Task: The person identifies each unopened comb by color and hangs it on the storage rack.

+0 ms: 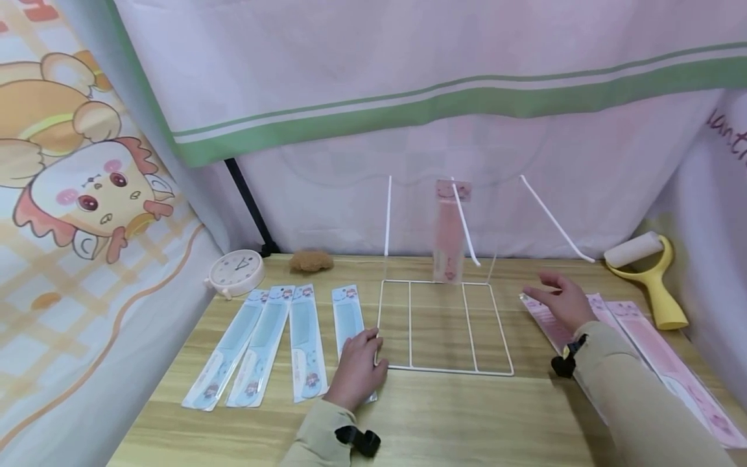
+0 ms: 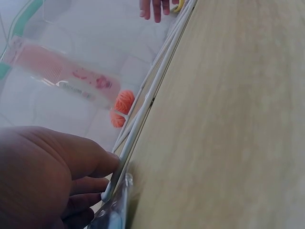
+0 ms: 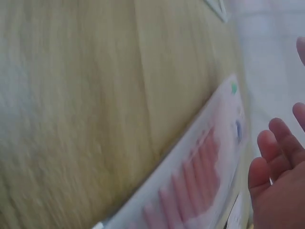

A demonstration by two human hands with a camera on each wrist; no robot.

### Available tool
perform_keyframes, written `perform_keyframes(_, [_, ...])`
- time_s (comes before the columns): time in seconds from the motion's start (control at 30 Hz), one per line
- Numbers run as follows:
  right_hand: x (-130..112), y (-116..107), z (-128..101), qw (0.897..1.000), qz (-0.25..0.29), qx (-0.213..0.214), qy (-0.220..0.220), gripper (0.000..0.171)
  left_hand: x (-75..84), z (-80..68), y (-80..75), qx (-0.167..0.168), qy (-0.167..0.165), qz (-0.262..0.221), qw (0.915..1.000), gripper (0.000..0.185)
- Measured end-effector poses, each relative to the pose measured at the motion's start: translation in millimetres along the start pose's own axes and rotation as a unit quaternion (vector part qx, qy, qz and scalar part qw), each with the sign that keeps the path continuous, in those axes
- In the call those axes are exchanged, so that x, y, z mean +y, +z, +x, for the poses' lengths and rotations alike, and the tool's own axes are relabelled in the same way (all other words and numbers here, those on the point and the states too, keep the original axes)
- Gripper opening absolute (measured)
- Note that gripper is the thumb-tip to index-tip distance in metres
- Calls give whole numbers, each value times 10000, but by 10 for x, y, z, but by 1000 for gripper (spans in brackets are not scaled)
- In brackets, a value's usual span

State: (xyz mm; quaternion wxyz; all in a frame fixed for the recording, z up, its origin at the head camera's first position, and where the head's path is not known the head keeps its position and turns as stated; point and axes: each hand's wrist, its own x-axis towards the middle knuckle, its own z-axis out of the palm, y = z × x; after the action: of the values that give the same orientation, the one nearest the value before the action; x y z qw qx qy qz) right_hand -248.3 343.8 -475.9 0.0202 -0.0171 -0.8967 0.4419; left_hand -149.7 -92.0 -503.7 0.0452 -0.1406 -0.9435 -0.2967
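Observation:
A white wire display rack (image 1: 495,373) stands on the table, with long prongs reaching toward me. On its middle prong hangs a pink packaged comb (image 1: 449,240), also seen in the left wrist view. My left hand (image 1: 357,368) holds the rack's front left corner; the left wrist view shows thumb and fingers at the white wire (image 2: 143,112). Beneath that hand lies a blue packaged comb (image 1: 347,311), partly covered. My right hand (image 1: 563,301) hovers over pink packaged combs (image 1: 671,363) at the right, its fingers loosely bent and holding nothing.
Several blue packaged combs (image 1: 253,350) lie left of the rack. At the back left are a round white clock (image 1: 236,271) and a brown lump (image 1: 312,261). A yellow-handled lint roller (image 1: 656,285) lies back right. Fabric curtains (image 1: 373,149) close off the back and sides.

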Motion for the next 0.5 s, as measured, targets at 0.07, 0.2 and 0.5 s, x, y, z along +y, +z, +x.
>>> perform_keyframes(0.07, [49,-14,17,9999,-28,-90,42,81,-7,2,6,-16,-26,-25,10000,40])
perform_keyframes(0.2, [154,-26,60,9995,82,-248,157,84,-8,-2,12,-36,-57,-55,10000,41])
perform_keyframes(0.5, [290,13,121,9984,-376,-284,297,83,-2,-2,7,45,61,1,10000,40])
